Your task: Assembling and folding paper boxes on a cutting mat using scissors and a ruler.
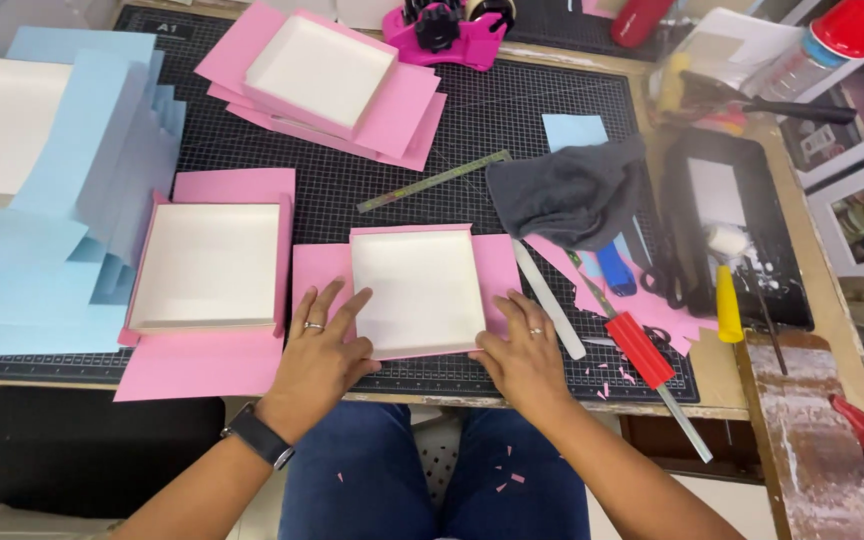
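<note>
A shallow white box tray (417, 290) wrapped in pink paper sits on a black cutting mat (512, 120) near the table's front edge. My left hand (320, 350) lies flat with spread fingers on the pink paper flap at the tray's left side, fingertips touching the tray's wall. My right hand (522, 348) presses flat on the pink flap at the tray's lower right corner. Neither hand grips anything. Each hand wears a ring, and a dark watch is on my left wrist.
A second pink-wrapped tray (207, 265) lies to the left, a third (322, 70) at the back. Blue sheets (62, 200) and a white tray fill the far left. A grey cloth (572, 190), metal ruler (432, 182), red-handled knife (642, 350), white stick, glue tray and pink tape dispenser (442, 35) crowd the right and back.
</note>
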